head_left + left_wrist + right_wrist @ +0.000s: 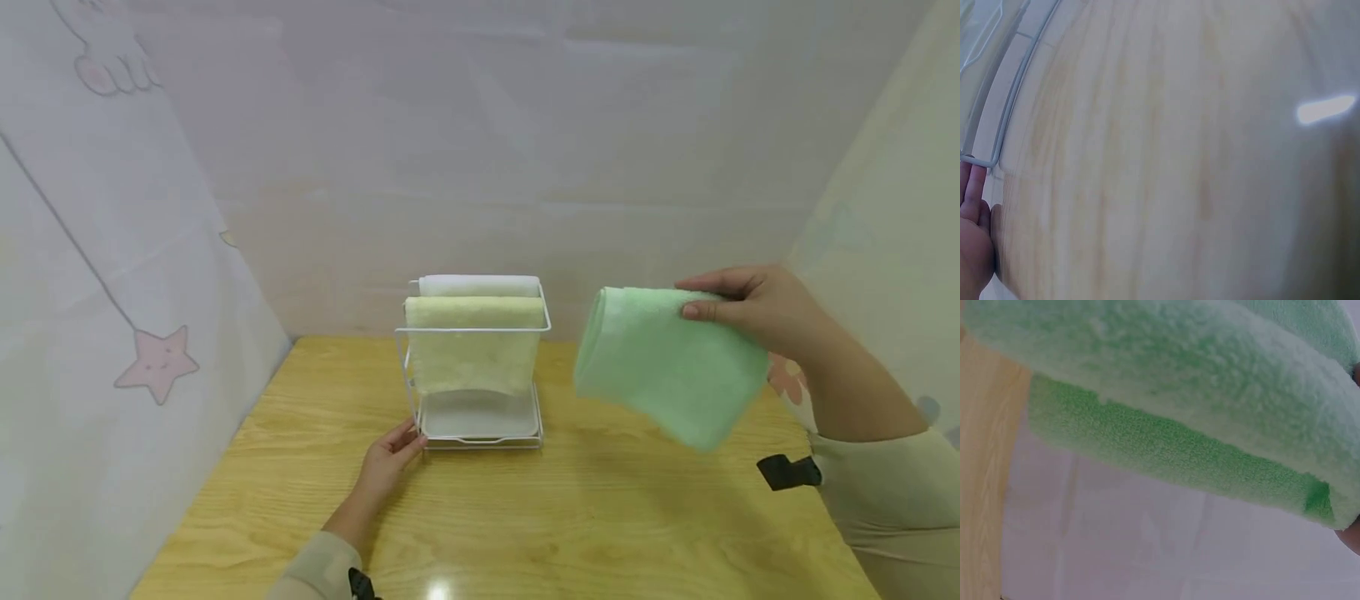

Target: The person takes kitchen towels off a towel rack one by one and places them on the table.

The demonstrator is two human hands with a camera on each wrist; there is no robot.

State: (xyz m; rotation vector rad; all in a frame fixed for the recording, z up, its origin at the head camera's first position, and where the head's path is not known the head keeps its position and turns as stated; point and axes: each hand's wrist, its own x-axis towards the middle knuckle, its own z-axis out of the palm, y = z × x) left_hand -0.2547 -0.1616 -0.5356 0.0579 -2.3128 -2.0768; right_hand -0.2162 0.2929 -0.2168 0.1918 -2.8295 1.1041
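A small white wire towel rack stands on the wooden table. Over its bars hang a pale yellow towel and, behind that, a white towel. My left hand holds the rack's lower front-left corner, thumb in front and fingers along the side. In the left wrist view, fingertips meet the wire corner. To the right of the rack, my right hand pinches a folded light green towel by its top edge. It hangs above the table, and its folded layers fill much of the right wrist view.
A white tray sits in the rack's base. The wooden table extends in front and to both sides. Pale cloth walls with printed figures, including a pink star, enclose the back and sides.
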